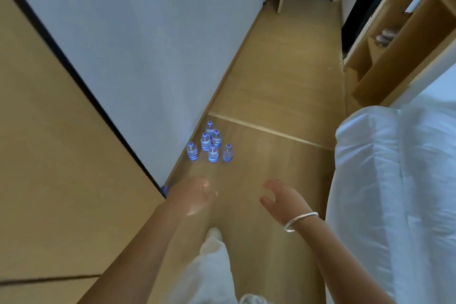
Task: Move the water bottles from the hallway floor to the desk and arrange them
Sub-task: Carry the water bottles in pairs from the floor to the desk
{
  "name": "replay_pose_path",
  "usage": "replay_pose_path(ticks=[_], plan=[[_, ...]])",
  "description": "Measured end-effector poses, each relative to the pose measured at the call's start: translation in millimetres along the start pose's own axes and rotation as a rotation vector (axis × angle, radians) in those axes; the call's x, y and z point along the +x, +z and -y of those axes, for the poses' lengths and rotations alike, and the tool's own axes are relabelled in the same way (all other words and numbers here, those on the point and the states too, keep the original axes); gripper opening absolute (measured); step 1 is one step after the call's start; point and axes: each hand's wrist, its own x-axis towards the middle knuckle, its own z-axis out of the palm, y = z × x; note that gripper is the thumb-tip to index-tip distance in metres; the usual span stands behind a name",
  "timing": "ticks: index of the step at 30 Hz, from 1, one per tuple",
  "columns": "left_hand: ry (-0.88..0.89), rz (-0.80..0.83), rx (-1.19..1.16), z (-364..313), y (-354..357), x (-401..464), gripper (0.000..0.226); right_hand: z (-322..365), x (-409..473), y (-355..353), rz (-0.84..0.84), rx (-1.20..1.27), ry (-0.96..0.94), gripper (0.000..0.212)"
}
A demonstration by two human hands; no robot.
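Six water bottles (210, 143) are seen standing upright in a close group on the wooden floor (276, 86), near the foot of the white wall (153, 32); a part of one more bottle (164, 190) seems to be visible at the corner of the wall, but this cannot be told with certainty. No desk is shown, and no bottle is carried, so the task is judged to be at its very beginning: all the bottles remain to be picked up, brought to the desk and arranged there. The left hand (195, 196) is stretched forward with its fingers loosely spread, and nothing is held or touched by it. The right hand (281, 198), with a silver bracelet (299, 221) at the wrist, is also open, its fingers (267, 201) slightly curled, and it is empty. Both hands are well apart from the bottles. A white bed (394, 168) is seen at the right side.
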Motion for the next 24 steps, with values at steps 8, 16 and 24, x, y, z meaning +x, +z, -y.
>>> replay_pose_path(ticks=[8, 16, 24], plan=[[-0.091, 0.127, 0.047, 5.4, -53.2, 127.6, 0.028, 23.1, 128.5, -31.5, 0.106, 0.012, 0.032, 0.041], [-0.33, 0.128, -0.148, 41.8, -60.5, 197.4, 0.04, 47.0, 253.7, -25.3, 0.319, -0.059, -0.097, 0.046], [-0.702, -0.029, -0.524, 69.1, -44.5, 284.2, 0.037, 68.5, 389.5, -5.4, 0.552, -0.138, -0.259, 0.044]])
